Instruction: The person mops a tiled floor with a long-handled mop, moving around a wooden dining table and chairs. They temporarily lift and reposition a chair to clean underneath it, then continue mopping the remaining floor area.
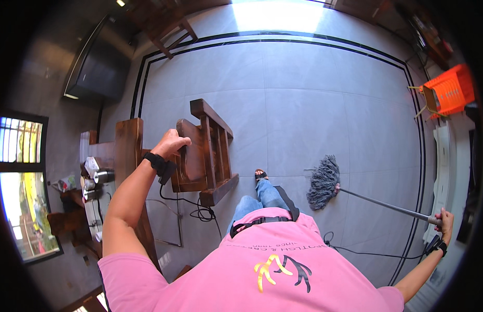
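Observation:
My left hand (171, 143) is curled over the edge of a dark wooden chair (194, 156), the thumb lying along its broad panel. The chair stands close beside a wooden table (128, 136), its slatted frame facing right. Far to the right, my right hand (445, 224) grips the end of the metal handle of a string mop (381, 202). Its grey strand head (324, 183) rests spread on the tiled floor (303, 117), to the right of my foot. Both wrists wear black straps with small devices and cables.
An orange plastic chair (450, 93) stands by the right wall. At the back left are a dark cabinet-like appliance (105, 62) and another wooden chair (171, 39). Metal cups (103, 176) sit on the table side. A black cable (204, 210) hangs in loops near the chair.

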Motion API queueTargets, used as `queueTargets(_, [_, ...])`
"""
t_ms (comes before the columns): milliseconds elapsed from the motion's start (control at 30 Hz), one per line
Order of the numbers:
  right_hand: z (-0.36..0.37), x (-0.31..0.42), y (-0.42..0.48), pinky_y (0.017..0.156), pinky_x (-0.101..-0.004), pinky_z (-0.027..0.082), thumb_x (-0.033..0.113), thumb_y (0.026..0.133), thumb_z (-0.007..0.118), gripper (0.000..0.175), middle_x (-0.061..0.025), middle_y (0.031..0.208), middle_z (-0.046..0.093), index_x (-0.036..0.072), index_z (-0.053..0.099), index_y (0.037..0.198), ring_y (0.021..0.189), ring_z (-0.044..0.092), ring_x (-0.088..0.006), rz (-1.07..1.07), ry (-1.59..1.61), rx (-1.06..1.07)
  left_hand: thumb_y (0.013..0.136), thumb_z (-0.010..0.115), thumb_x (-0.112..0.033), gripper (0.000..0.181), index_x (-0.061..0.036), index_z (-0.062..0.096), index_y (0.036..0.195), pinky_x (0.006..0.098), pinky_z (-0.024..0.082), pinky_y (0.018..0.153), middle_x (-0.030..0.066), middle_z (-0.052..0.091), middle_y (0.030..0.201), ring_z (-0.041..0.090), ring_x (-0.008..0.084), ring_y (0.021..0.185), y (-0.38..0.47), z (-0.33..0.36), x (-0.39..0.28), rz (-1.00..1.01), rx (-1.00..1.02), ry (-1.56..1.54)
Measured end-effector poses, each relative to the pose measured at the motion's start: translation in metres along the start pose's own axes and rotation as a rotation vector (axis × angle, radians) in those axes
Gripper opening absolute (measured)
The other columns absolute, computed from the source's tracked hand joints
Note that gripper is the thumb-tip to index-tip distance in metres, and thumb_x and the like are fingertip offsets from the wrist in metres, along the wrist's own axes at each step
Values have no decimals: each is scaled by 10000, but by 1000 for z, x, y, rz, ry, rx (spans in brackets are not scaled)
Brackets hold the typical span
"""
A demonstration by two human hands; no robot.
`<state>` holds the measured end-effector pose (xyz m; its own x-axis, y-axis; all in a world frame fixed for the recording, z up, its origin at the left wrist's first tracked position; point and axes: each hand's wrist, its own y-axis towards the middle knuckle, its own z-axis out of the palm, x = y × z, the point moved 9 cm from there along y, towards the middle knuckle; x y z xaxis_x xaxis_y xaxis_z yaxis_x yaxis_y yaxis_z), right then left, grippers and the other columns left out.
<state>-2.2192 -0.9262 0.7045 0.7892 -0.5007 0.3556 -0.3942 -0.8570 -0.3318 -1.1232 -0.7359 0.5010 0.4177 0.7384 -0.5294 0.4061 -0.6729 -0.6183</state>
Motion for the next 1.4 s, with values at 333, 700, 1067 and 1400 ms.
queueTargets(333, [-2,-128,-120,351,-233,404,471,963,536,507,-86,743,654,10,628,771,466,544,-120,29,120,-70,918,614,-496,625,-97,451,1371,374,562,782,112,598,1210,660,216,904,-50,7,23,44,17,-297])
queueTargets(700, [11,-128,-182,372,-228,383,486,951,565,492,-40,674,633,27,668,809,417,521,-93,-25,67,-18,953,584,-372,390,-25,544,1126,381,591,615,174,681,1022,713,324,795,-233,108,331,-504,262,-286])
queueTargets(1067, [26,20,-193,436,-248,421,361,923,656,358,-43,698,629,33,680,781,526,557,-122,-571,-300,-44,931,590,-265,314,-6,607,1108,428,522,791,212,683,998,659,371,915,-290,461,83,415,281,226])
queueTargets(1400, [55,-11,-302,564,-352,474,138,806,752,157,-89,785,630,43,659,889,669,606,-266,-1270,-811,-145,752,772,-281,780,-69,398,1403,432,404,1056,228,456,1378,472,352,1265,-366,804,-347,1214,155,-238])
